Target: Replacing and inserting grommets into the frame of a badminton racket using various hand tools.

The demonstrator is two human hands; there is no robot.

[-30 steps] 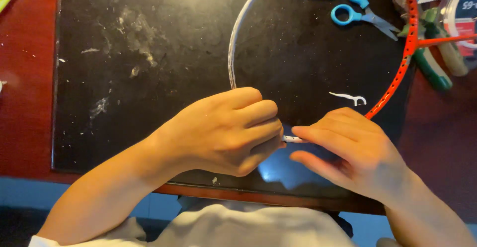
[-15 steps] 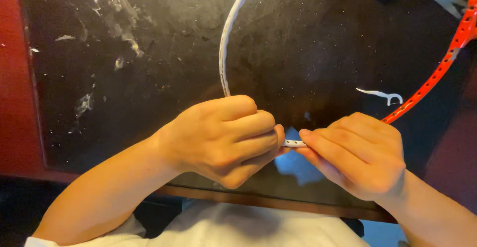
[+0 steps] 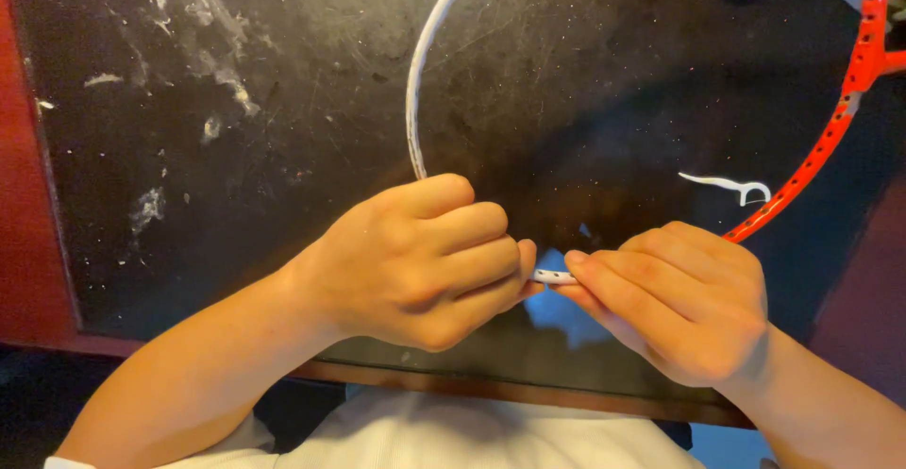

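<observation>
A: Left hand (image 3: pixel 415 261) fisted on the racket frame (image 3: pixel 415 101); right hand (image 3: pixel 675 304) pinching the short white strip (image 3: pixel 555 277) at the frame's near end, between your fists.

B: Keep both grips tight, work slowly. Frame: white arc left, orange perforated arc (image 3: pixel 830 129) right, over the black counter (image 3: pixel 236 101).
</observation>
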